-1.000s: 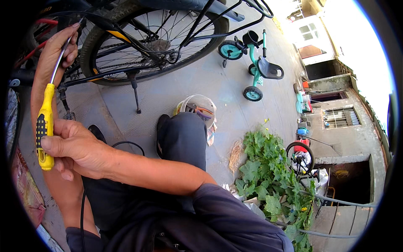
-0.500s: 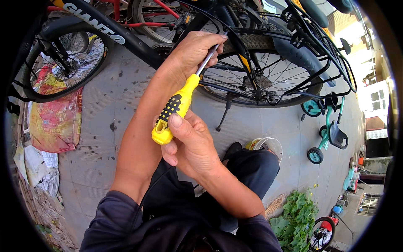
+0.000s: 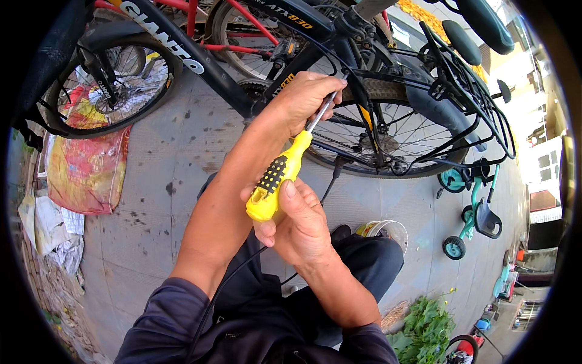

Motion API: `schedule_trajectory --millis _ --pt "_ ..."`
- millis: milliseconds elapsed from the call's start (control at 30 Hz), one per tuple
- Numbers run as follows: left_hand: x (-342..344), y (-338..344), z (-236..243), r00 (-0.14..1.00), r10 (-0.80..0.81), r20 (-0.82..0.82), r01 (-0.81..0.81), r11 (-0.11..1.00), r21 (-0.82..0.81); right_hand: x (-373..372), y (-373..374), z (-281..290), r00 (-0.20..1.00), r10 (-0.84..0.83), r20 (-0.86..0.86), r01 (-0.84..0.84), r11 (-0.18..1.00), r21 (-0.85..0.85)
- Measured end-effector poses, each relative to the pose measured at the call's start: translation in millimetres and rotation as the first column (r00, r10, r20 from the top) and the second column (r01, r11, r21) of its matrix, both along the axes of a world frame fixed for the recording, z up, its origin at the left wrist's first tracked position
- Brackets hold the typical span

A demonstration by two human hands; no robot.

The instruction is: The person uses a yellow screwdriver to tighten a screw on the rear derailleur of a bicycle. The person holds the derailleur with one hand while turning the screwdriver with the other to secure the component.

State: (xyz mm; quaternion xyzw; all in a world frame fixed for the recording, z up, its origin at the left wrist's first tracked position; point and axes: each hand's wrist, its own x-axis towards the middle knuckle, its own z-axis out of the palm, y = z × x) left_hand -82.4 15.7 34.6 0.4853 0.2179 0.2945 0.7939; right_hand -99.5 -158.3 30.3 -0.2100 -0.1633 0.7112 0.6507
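Observation:
A screwdriver with a yellow handle and black grip patches (image 3: 280,176) slants up to the right across the view. My right hand (image 3: 306,221) is closed around the handle, thumb along its side and fingertips showing beneath. The thin metal shaft runs between the thumb and fingers of my left hand (image 3: 306,100), which pinch close to its tip. That tip meets the upper rear frame of a black bicycle (image 3: 357,85), just under the seat post. Whether a screw sits there is hidden by my fingers.
The bicycle's rear wheel (image 3: 388,136) and black rack (image 3: 464,79) lie right of my hands, its kickstand (image 3: 332,182) below them. A teal tricycle (image 3: 470,224), a white bucket (image 3: 394,233), a red-yellow sack (image 3: 88,173) and a leafy plant (image 3: 424,327) stand around. Red bicycles are behind.
Both hands and the screwdriver sit slightly lower and further right in view, as does the bicycle, since the view has shifted. My grip on the screwdriver looks the same.

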Motion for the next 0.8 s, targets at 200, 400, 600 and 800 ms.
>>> schedule_trajectory --millis 200,400,600,800 --pt "5.7 4.6 -12.7 1.0 0.011 0.012 -0.011 0.999 0.037 -1.0 -2.7 -1.3 0.995 -0.044 0.089 0.052 0.995 -0.083" --pt "3.0 5.2 -11.4 0.999 0.041 0.007 -0.042 0.997 0.061 -4.0 -1.8 2.7 0.978 -0.052 0.2 0.086 0.983 -0.163" --pt "2.6 4.2 -9.2 0.998 0.059 -0.009 -0.058 0.997 0.053 -4.6 -3.9 0.2 0.992 -0.069 0.109 0.075 0.996 -0.049" --pt "5.2 4.9 -12.6 0.998 0.067 0.012 -0.067 0.996 0.066 0.2 -6.2 -7.3 0.989 -0.053 0.138 0.053 0.999 0.007"
